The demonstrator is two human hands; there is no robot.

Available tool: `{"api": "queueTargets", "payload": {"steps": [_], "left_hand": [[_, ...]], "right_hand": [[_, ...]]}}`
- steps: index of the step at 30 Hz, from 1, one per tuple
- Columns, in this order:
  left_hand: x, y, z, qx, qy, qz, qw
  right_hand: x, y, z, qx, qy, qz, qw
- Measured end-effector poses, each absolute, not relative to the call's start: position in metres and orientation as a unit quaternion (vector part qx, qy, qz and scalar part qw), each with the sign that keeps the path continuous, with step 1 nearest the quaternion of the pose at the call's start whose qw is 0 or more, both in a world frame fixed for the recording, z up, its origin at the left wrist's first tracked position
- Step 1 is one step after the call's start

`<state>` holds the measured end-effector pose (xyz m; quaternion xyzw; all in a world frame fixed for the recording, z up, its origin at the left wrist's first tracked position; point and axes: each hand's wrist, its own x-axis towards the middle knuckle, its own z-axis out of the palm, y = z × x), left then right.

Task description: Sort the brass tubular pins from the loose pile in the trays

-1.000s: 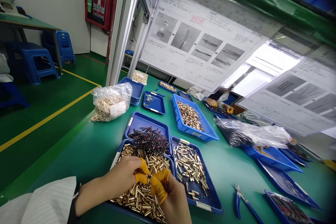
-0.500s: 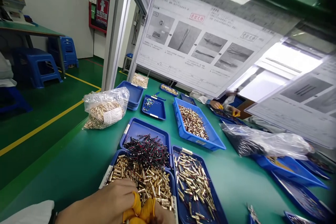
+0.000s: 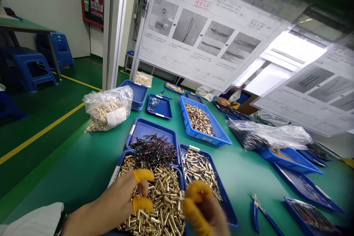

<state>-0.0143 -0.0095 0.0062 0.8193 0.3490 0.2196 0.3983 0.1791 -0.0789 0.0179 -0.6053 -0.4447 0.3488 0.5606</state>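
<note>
My left hand (image 3: 129,191), yellow cots on thumb and finger, hovers over a tray of loose brass tubes (image 3: 163,195). Thumb and forefinger are apart with nothing visible between them. To its right, my right hand (image 3: 204,210), also in yellow cots, is blurred by motion. Its thumb and finger curl toward each other in a pinch by the brass tray's right edge; what they hold is too smeared to make out. Beyond the brass lies a pile of black and red wired parts (image 3: 155,149) in a blue tray. Brass pieces with wires fill a right-hand tray (image 3: 232,215), partly hidden by my right hand.
Blue-handled pliers (image 3: 256,206) lie at right, near a tray of dark wires (image 3: 312,215). A bag of brass parts (image 3: 109,110) and a blue bin (image 3: 224,140) stand farther back. Instruction sheets (image 3: 201,40) hang overhead. A co-worker's hands (image 3: 228,102) are across the table.
My hands, together over the brass tubes before, have separated. The right has moved right toward the neighbouring tray; the left thumb and finger have spread apart. The camera view has shifted slightly.
</note>
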Motion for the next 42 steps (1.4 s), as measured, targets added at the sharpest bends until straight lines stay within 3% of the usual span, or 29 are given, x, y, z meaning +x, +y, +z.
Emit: {"api": "queueTargets", "payload": {"steps": [2,5,10,16,23,26,34,42], "left_hand": [[-0.017,-0.003,0.007,0.795,0.413,0.205,0.394],[-0.027,0.003,0.015,0.866,0.330,0.127,0.354],[-0.034,0.002,0.016,0.905,0.275,0.110,0.306],[-0.029,-0.003,0.011,0.910,0.283,0.081,0.294],[-0.027,-0.003,0.012,0.904,0.279,0.119,0.300],[-0.024,-0.005,0.014,0.883,0.275,0.148,0.351],[-0.007,-0.008,0.007,0.718,0.364,0.272,0.528],[-0.009,-0.005,0.004,0.698,0.335,0.345,0.530]], "right_hand": [[0.205,-0.078,0.022,-0.702,-0.433,0.177,0.537],[0.217,-0.070,0.010,-0.763,-0.489,0.015,0.422],[0.167,-0.053,-0.010,-0.642,-0.692,0.074,0.320],[0.140,-0.048,-0.015,-0.674,-0.699,0.048,0.235],[0.144,-0.050,-0.021,-0.663,-0.698,0.044,0.267],[0.144,-0.058,-0.023,-0.665,-0.666,0.081,0.329],[0.141,-0.071,-0.015,-0.578,-0.455,0.402,0.546],[0.153,-0.072,-0.002,-0.581,-0.419,0.438,0.543]]}}
